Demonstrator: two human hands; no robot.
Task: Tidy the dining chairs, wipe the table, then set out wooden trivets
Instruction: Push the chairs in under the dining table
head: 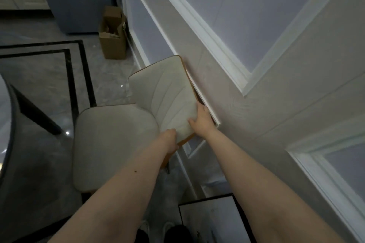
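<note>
Both hands, left hand (169,140) and right hand (203,120), grip the chair (166,94) backrest, fingers curled round it.

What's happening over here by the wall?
A person is handling a cream dining chair that stands with its backrest against the panelled wall. The left hand grips the near lower corner of the backrest, and the right hand holds its edge on the wall side. A dark table edge shows at the far left, and a cardboard box sits on the floor farther along the wall. No wiping or trivets yet.
</note>
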